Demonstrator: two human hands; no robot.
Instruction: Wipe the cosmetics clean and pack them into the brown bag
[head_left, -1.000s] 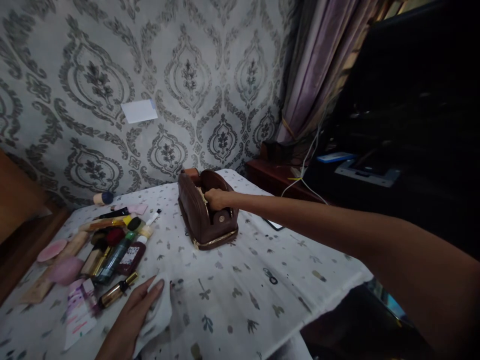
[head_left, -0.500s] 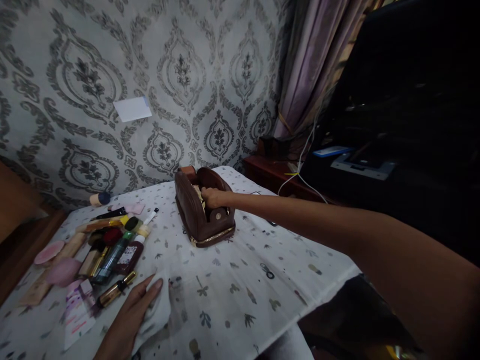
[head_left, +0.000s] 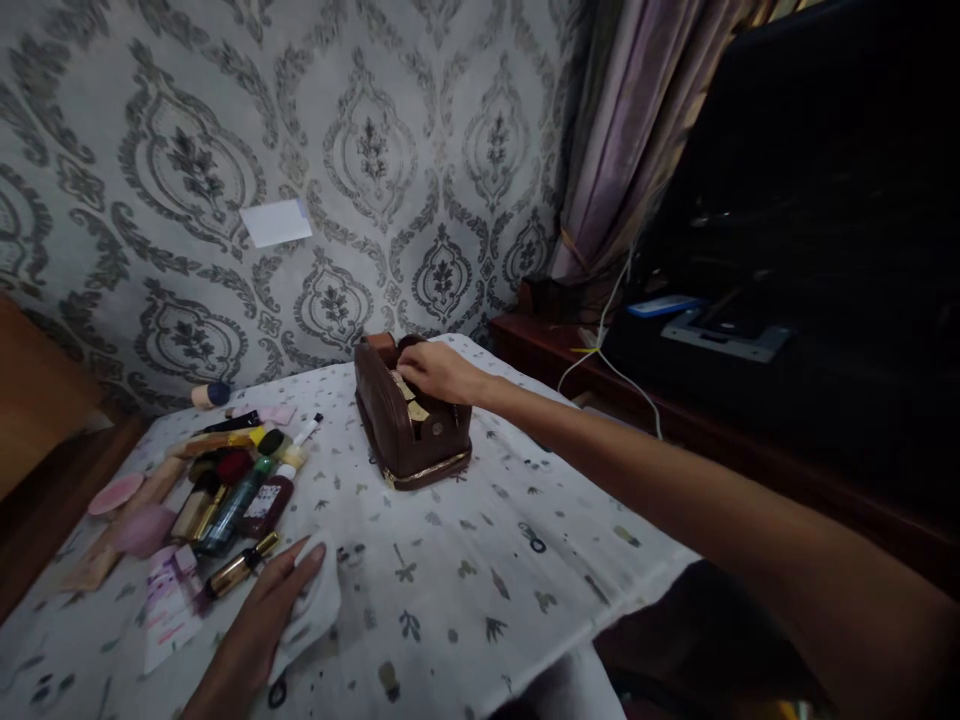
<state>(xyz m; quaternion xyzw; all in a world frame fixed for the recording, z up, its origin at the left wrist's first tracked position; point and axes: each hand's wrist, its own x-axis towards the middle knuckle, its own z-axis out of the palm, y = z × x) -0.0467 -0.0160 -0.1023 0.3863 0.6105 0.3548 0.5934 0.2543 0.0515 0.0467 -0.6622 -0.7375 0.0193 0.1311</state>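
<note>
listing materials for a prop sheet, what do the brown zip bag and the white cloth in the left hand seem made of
Brown zip bag: leather or imitation leather, judging by its smooth, soft sheen; its zip is probably metal, being bright gold. White cloth in the left hand: thin, matt fabric or perhaps a disposable wipe, since it drapes softly with no gloss.

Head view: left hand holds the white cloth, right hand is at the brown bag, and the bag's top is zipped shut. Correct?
Not the last part: the brown bag's top is open, as the head view shows. The rest stands: left hand holding the white cloth, right hand at the bag.
</note>
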